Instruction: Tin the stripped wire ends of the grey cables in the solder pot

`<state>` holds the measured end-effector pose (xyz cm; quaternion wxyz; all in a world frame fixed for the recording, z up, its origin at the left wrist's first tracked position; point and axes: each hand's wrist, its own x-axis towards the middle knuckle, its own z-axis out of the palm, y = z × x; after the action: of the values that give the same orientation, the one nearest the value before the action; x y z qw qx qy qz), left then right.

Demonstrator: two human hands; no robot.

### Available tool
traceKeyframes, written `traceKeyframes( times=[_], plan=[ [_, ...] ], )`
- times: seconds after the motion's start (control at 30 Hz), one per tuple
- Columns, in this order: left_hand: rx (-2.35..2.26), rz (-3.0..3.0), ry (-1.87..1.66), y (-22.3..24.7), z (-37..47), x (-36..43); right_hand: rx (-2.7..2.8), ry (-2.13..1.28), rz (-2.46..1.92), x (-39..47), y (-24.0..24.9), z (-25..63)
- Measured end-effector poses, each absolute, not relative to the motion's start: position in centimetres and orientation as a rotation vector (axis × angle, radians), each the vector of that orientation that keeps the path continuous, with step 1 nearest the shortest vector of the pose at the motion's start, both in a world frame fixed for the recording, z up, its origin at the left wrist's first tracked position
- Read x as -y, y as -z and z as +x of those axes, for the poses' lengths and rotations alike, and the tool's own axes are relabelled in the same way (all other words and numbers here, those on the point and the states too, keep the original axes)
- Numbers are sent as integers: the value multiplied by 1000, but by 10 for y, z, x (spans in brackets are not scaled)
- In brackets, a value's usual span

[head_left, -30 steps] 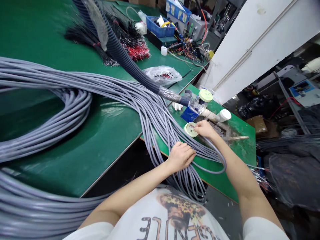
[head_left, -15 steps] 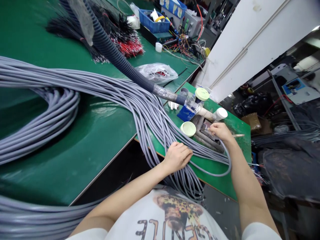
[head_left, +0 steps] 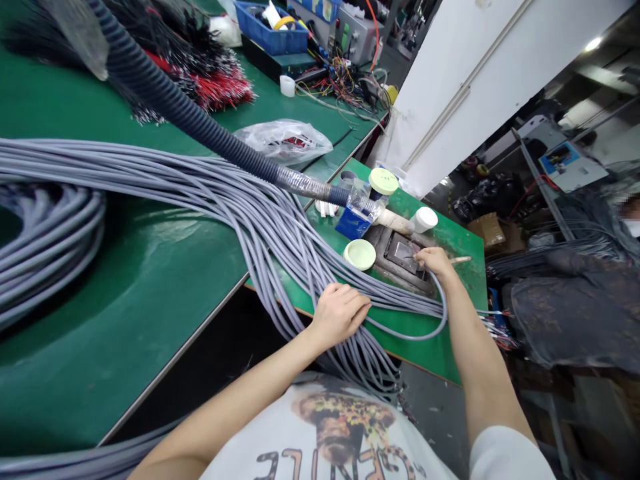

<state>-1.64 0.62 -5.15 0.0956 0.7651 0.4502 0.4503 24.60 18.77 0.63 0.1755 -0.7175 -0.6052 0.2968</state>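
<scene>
In my right hand (head_left: 434,261) the end of one grey cable (head_left: 441,300) is pinched, and the rest of that cable loops down and back toward the bundle. Thin wire tips point from the fingers over a small pot with a shiny metal surface (head_left: 401,252), which looks like a solder pot. My left hand (head_left: 341,312) is closed over the thick bundle of grey cables (head_left: 280,227), its fingers curled on top. How many strands lie under that palm is hidden.
A cream lid or dish (head_left: 359,255), a blue box (head_left: 353,223), a white cup (head_left: 425,219) and a yellow-lidded jar (head_left: 383,181) surround the pot. A corrugated hose (head_left: 200,127) slants overhead. Another person's dark sleeve (head_left: 575,307) is at the right.
My right hand has drawn slightly right from the pot with the cable end, exposing more of the shiny surface. My left hand stays on the bundle. The whole view has shifted.
</scene>
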Motion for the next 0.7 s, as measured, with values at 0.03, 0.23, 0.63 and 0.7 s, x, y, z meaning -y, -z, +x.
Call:
traceKeyframes(
  times=[0.03,0.23,0.63,0.7],
  plan=[
    [-1339,2265,-1338,51,-16,-6,1715,-837,-2041,-189,-5,246],
    [-1343,2265,-1340,49,-17,-6,1729,-828,-2074,-198,3,245],
    [-1336,2263,-1321,53,-16,-7,1892,-948,-1826,-163,-44,208],
    [-1339,2271,-1313,52,-17,-7,1953,-1010,-1758,-157,-51,191]
  ],
)
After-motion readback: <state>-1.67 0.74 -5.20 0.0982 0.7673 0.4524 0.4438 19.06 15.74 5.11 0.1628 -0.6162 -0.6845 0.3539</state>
